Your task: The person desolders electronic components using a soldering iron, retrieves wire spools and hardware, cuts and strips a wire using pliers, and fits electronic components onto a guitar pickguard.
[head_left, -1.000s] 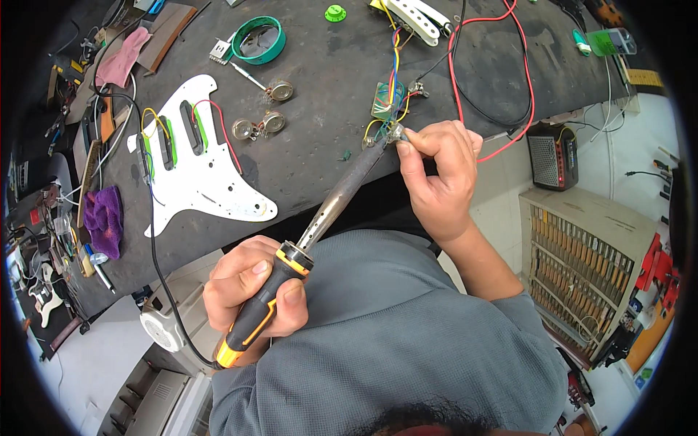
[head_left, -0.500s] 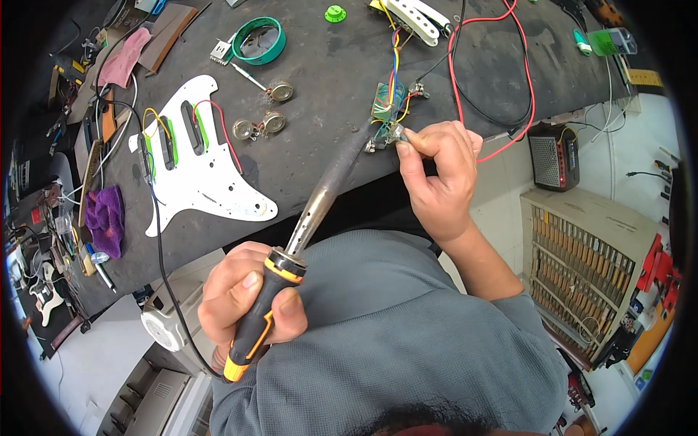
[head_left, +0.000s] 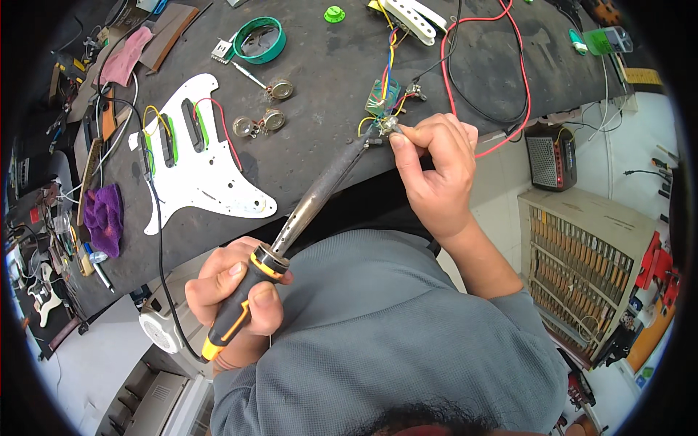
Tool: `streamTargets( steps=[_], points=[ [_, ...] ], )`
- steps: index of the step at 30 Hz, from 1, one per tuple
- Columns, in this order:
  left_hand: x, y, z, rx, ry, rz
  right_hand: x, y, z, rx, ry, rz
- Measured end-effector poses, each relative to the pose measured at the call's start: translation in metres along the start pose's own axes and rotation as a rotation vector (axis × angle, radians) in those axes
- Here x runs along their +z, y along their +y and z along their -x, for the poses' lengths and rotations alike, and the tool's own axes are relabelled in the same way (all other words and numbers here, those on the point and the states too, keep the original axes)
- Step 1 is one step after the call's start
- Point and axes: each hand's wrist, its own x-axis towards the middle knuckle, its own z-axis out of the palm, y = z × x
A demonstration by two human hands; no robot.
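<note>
My left hand [head_left: 229,291] grips the black-and-yellow handle of a soldering iron [head_left: 320,189], whose tip reaches up to a small wired component beside my right hand. My right hand [head_left: 432,160] pinches a small metal component [head_left: 389,125] between thumb and forefinger at the front edge of the dark workbench [head_left: 320,73]. Colored wires run from it to a green circuit board [head_left: 379,98] and up toward white pickups [head_left: 411,18]. A small metal jack or switch [head_left: 414,91] lies to the right of the board.
A white pickguard [head_left: 207,182] with pickups lies left, near loose potentiometers [head_left: 273,120], a teal round container [head_left: 259,40] and a purple cloth [head_left: 103,218]. Red and black cables [head_left: 527,87] loop at right, above an amplifier [head_left: 552,160] and a cabinet of tools [head_left: 582,269].
My left hand and the iron's handle have moved down and left, tilting the iron further. My right hand and its component have shifted slightly left and upward.
</note>
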Motion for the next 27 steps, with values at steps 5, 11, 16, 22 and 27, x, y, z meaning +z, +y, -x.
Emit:
streamTargets(
  steps=[5, 11, 16, 22, 27],
  points=[
    [-0.005, -0.006, -0.001, 0.020, -0.062, 0.029, 0.003, 0.000, -0.004, -0.031, 0.003, 0.017],
    [-0.006, -0.011, -0.002, 0.011, -0.064, 0.035, 0.006, 0.001, -0.005, -0.069, 0.005, 0.048],
    [0.005, -0.007, -0.002, -0.032, 0.044, -0.002, 0.006, -0.001, -0.005, -0.086, 0.000, 0.061],
    [0.003, -0.004, -0.005, -0.023, 0.014, -0.019, 0.007, 0.001, -0.005, -0.102, -0.005, 0.076],
    [0.002, -0.002, -0.007, -0.018, 0.001, -0.079, 0.008, 0.002, -0.005, -0.133, 0.013, 0.084]
  ],
)
